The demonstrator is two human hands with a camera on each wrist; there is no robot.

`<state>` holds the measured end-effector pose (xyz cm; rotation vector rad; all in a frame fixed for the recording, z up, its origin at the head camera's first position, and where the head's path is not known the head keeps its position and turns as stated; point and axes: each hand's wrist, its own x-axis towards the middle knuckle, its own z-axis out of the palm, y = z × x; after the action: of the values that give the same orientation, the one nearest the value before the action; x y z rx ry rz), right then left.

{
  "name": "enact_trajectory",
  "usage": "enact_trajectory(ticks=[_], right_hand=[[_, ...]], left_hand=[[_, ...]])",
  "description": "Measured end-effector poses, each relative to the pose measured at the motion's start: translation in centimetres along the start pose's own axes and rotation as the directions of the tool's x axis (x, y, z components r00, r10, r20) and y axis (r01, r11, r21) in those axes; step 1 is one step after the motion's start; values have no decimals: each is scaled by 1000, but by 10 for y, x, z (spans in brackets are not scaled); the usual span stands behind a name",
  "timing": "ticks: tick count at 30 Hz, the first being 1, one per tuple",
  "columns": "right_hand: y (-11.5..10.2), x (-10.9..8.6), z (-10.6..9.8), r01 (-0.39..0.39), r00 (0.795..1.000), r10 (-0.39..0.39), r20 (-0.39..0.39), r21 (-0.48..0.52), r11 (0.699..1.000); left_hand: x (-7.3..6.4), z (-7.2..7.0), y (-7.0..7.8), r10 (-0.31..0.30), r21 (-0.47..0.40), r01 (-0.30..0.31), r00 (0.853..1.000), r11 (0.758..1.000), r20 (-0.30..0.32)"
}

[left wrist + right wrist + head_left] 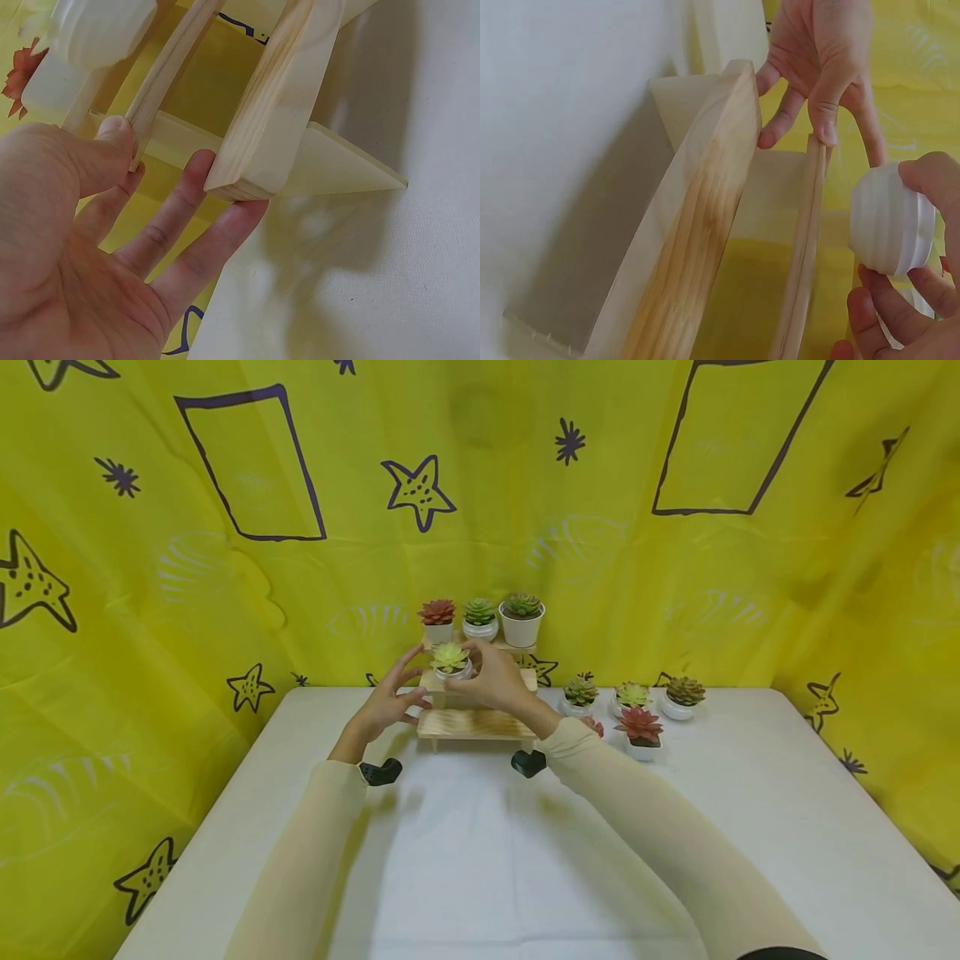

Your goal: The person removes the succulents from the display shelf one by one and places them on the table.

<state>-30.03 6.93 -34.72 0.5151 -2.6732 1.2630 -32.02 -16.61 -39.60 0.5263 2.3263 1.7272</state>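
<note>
A three-tier wooden stand (474, 724) stands at the back of the table. My right hand (497, 678) grips a small ribbed white pot (889, 217) that holds a pale yellow-green succulent (450, 657), over the left part of the middle tier. Whether the pot's base touches that tier I cannot tell. At the stand's left end, my left hand (97, 240) holds the wood: the thumb lies on the middle tier's end and other fingertips touch the lowest tier. On the top tier stand a red succulent (437, 612), a green succulent (479, 612) and a darker one in a bigger pot (521, 628).
Right of the stand, several more potted succulents stand on the white table (465, 860), among them a red one (640, 727), a yellow-green one (632, 695) and a dark green one (685, 692). A yellow patterned curtain (495, 485) hangs close behind.
</note>
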Motion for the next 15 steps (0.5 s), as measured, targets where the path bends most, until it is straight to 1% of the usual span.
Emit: enact_trajectory(ticks=[7,15], right_hand=[[6,-10,-12,38,999,-39,25,25,999],[16,-18,-25,27,998,-30,57,57,998]], left_hand=[[-1,1,1,10,4,-10,1000,1000,-2],[0,0,0,10,-3,-10,1000,1000,-3]])
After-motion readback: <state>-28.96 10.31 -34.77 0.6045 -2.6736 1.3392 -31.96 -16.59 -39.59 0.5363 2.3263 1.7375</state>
